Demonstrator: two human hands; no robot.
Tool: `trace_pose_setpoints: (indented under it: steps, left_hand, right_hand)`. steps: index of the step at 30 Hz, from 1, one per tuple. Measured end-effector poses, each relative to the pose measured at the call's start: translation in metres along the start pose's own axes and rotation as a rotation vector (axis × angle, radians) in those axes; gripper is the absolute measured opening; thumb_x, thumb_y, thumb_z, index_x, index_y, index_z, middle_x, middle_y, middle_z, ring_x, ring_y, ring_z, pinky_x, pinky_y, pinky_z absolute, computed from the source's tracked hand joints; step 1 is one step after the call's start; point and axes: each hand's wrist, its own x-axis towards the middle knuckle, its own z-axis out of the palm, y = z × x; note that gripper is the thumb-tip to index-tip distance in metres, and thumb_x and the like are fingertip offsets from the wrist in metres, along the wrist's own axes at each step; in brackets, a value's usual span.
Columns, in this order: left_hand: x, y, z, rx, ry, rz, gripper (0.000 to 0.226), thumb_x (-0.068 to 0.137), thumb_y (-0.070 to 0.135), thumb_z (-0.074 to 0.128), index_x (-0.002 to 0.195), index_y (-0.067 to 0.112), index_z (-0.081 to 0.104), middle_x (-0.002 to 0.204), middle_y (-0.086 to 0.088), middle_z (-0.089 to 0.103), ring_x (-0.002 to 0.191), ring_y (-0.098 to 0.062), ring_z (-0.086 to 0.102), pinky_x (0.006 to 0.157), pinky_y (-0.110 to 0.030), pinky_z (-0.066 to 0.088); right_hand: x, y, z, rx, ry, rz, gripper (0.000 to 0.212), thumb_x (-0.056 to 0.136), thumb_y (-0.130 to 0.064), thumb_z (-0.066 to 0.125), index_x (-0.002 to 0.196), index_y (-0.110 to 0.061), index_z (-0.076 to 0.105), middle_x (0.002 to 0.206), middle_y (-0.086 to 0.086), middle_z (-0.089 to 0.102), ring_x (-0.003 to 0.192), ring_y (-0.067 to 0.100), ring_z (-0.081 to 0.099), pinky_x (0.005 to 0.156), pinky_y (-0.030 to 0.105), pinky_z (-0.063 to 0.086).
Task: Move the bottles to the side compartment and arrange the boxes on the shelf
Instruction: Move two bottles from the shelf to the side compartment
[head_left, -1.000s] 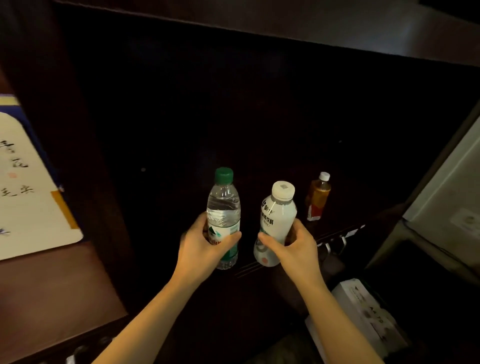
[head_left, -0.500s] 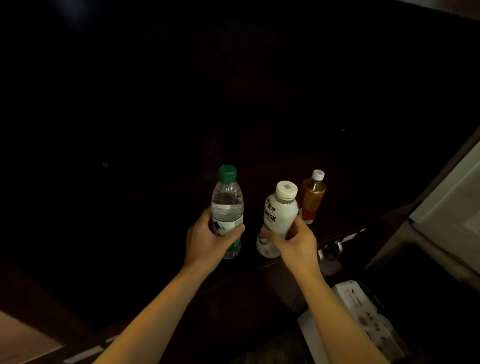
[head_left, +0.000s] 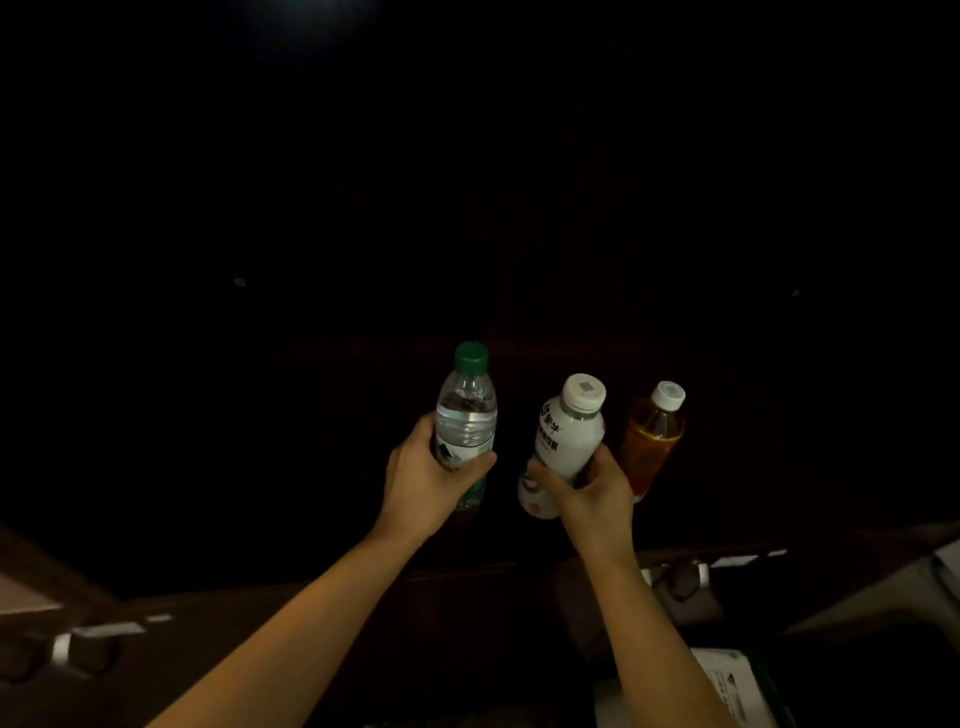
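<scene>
Bottles nearer the amber bottle (head_left: 652, 436) than before; left grip (head_left: 431, 483) round water bottle (head_left: 466, 415); right (head_left: 592, 493) round white bottle (head_left: 566, 431).

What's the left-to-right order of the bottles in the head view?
Clear water bottle with green cap in the left hand → white bottle in the right hand → amber bottle with white cap, not held.

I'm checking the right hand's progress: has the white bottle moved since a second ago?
Yes. The white bottle has shifted right, closing on the standing amber bottle.
</scene>
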Motion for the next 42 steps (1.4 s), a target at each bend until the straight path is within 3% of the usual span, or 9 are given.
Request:
trace_pose_setpoints:
  steps: [10,19,24,27,31,34,38,42]
  left_hand:
    - [-0.004,0.0,0.013,0.037,0.032,-0.02,0.061,0.064,0.053,0.082,0.116,0.043,0.053,0.101,0.027,0.066,0.097,0.018,0.06,0.073,0.0,0.045]
    - [-0.009,-0.003,0.01,0.058,-0.017,-0.056,0.064,0.07,0.049,0.083,0.124,0.038,0.051,0.111,0.023,0.065,0.103,0.017,0.058,0.077,-0.004,0.046]
    - [-0.017,-0.002,0.003,0.075,-0.072,-0.036,0.089,0.068,0.058,0.081,0.143,0.032,0.041,0.129,0.024,0.058,0.118,0.013,0.052,0.092,-0.008,0.042]
    - [-0.023,-0.002,-0.007,0.108,-0.066,-0.024,0.098,0.068,0.062,0.08,0.149,0.03,0.035,0.142,0.021,0.05,0.128,0.007,0.046,0.098,-0.01,0.034]
    - [-0.032,0.004,-0.032,0.217,-0.022,-0.016,0.105,0.069,0.068,0.075,0.153,0.026,0.029,0.15,0.01,0.044,0.133,-0.002,0.043,0.106,-0.024,0.036]
    - [-0.045,0.011,-0.06,0.285,0.005,0.038,0.098,0.07,0.077,0.063,0.151,0.029,0.032,0.147,0.012,0.044,0.129,0.003,0.042,0.102,-0.019,0.036]
    - [-0.069,0.021,-0.102,0.45,0.079,0.145,0.074,0.084,0.07,0.055,0.145,0.03,0.042,0.141,0.014,0.048,0.125,0.005,0.045,0.093,-0.007,0.031]
    - [-0.101,0.032,-0.154,0.544,0.125,0.248,0.063,0.09,0.064,0.052,0.14,0.025,0.051,0.136,0.011,0.055,0.124,-0.004,0.054,0.095,-0.014,0.039]
  right_hand:
    - [0.008,0.009,-0.005,0.039,-0.085,-0.021,0.068,0.071,-0.039,0.087,0.13,-0.024,0.058,0.117,-0.013,0.069,0.109,0.002,0.064,0.089,0.03,0.057]
    - [0.008,0.01,-0.007,0.02,-0.116,-0.03,0.068,0.073,-0.039,0.086,0.132,-0.029,0.054,0.114,-0.024,0.062,0.11,-0.003,0.06,0.085,0.018,0.052]
    - [0.004,0.009,-0.01,0.006,-0.13,-0.073,0.08,0.076,-0.04,0.084,0.145,-0.022,0.046,0.132,-0.008,0.063,0.123,0.01,0.058,0.094,0.026,0.051]
    - [-0.006,0.0,-0.015,0.004,-0.115,-0.119,0.083,0.078,-0.039,0.082,0.149,-0.027,0.041,0.14,-0.01,0.058,0.129,0.007,0.053,0.101,0.031,0.048]
    - [-0.023,-0.015,-0.026,-0.038,-0.044,-0.211,0.077,0.081,-0.043,0.078,0.148,-0.029,0.041,0.143,-0.011,0.055,0.133,0.005,0.048,0.104,0.031,0.044]
    - [-0.037,-0.029,-0.032,-0.135,0.037,-0.222,0.072,0.084,-0.052,0.07,0.145,-0.023,0.045,0.143,-0.003,0.054,0.133,0.016,0.049,0.103,0.039,0.046]
    - [-0.061,-0.054,-0.029,-0.269,0.151,-0.368,0.052,0.09,-0.041,0.068,0.134,-0.015,0.054,0.13,0.003,0.058,0.121,0.022,0.054,0.086,0.032,0.045]
    - [-0.092,-0.085,-0.014,-0.329,0.156,-0.453,0.043,0.091,-0.03,0.067,0.129,-0.013,0.055,0.126,0.008,0.058,0.117,0.027,0.055,0.088,0.039,0.047]
